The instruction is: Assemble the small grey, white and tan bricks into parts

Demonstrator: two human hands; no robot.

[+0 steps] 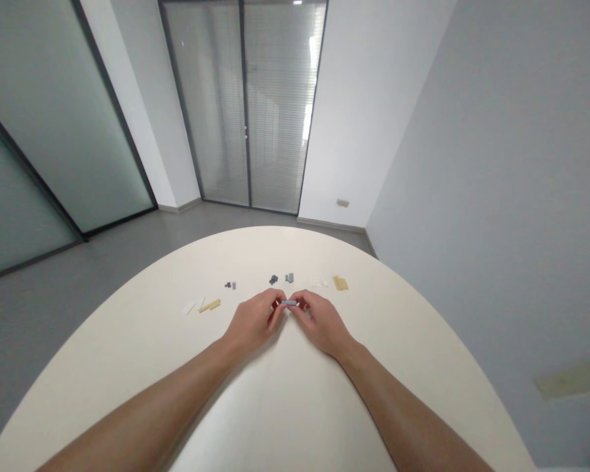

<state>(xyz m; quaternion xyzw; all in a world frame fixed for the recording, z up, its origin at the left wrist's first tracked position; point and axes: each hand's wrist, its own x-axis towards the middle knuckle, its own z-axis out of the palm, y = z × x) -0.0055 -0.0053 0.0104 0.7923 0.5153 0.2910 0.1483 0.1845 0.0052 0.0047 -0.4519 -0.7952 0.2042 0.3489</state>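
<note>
Between my fingertips, just above the white table (285, 400), is a small grey-blue building brick piece (289, 302). My left hand (256, 317) pinches its left end with closed fingers. On the opposite end, my right hand (320, 320) grips it the same way. Just beyond my hands lie a cluster of dark grey pieces (273, 280) and a few grey-blue pieces (290, 278). The held piece is too small to tell whether it is one part or several joined.
Tan pieces (341, 283) lie at the right, beside small white pieces (320, 284). Toward the left are long tan pieces (210, 305), thin white pieces (191, 307) and small dark pieces (228, 285). Beyond the round table edge stand a glass door (275, 111) and walls.
</note>
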